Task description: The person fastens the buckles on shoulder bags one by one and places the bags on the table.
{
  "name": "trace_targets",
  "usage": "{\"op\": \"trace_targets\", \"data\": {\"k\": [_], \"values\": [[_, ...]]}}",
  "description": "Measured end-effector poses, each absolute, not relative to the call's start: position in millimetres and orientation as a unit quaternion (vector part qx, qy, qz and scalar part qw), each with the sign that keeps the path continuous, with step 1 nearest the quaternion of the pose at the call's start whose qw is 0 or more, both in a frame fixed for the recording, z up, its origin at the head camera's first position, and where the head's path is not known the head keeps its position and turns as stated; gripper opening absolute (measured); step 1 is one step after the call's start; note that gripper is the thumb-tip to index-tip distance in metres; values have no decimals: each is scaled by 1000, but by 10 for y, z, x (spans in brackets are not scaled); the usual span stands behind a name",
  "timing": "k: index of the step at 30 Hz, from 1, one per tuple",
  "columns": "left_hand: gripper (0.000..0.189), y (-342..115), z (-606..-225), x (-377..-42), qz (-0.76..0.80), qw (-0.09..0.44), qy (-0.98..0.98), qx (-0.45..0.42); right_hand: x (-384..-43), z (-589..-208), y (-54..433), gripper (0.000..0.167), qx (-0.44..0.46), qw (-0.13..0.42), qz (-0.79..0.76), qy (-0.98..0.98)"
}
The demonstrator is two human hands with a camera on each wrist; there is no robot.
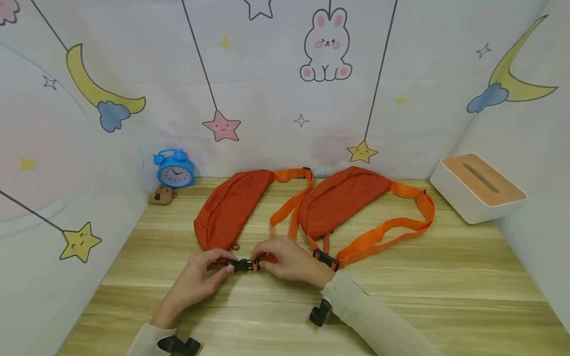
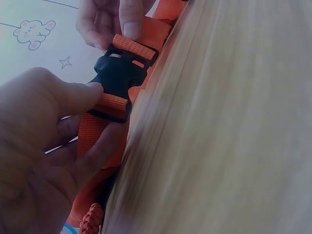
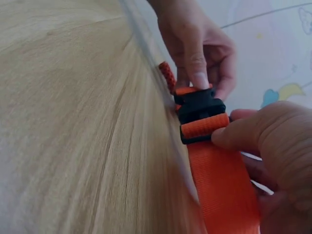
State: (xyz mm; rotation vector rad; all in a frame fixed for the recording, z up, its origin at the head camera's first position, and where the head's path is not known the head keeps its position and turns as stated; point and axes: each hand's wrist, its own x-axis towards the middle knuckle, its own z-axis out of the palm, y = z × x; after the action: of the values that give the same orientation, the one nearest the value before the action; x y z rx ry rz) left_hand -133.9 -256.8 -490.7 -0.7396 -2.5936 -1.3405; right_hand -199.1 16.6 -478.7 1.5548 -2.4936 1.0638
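Two orange-red waist bags lie on the table, a left one [image 1: 236,207] and a right one [image 1: 345,198]. In front of the left bag, both hands hold a black side-release buckle [image 1: 242,265] on its orange strap [image 3: 222,183]. My left hand [image 1: 196,279] pinches one half between thumb and fingers. The other half is pinched by my right hand [image 1: 285,259] at its strap loop. The halves meet end to end; whether they are fully locked I cannot tell. Beside the right wrist lies the right bag's black buckle [image 1: 326,259], joined to its strap.
A blue alarm clock [image 1: 175,169] and a small brown bear-faced item [image 1: 162,195] stand at the back left. At the back right sits a white tissue box [image 1: 472,198] with a wood-coloured lid. A printed cloth backdrop [image 1: 276,89] rises behind the wooden table [image 1: 445,301].
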Motion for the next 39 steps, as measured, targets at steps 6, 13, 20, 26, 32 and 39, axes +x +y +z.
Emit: {"op": "trace_targets", "data": {"k": [6,13,20,26,32,39], "values": [[24,-2566,-4907,-1330,-435,81,-860,-254,-1984,-4818,131,18,502,18,353,-789],[22,-2580,-4922,-1333,-433,95,-863,-244,-2006,-4845,95,17,489,16,371,-789],[24,-2571,-4932,-1330,-415,116,-871,-236,-2019,-4824,62,18,485,28,377,-789],[25,-2551,-4931,-1333,-407,124,-874,-234,-2029,-4816,43,19,476,34,381,-792],[27,-2532,-4944,-1338,-406,137,-873,-233,-2028,-4820,19,18,472,32,386,-792],[26,-2488,-4938,-1340,-395,150,-872,-248,-2026,-4819,-1,15,479,40,368,-796]]}}
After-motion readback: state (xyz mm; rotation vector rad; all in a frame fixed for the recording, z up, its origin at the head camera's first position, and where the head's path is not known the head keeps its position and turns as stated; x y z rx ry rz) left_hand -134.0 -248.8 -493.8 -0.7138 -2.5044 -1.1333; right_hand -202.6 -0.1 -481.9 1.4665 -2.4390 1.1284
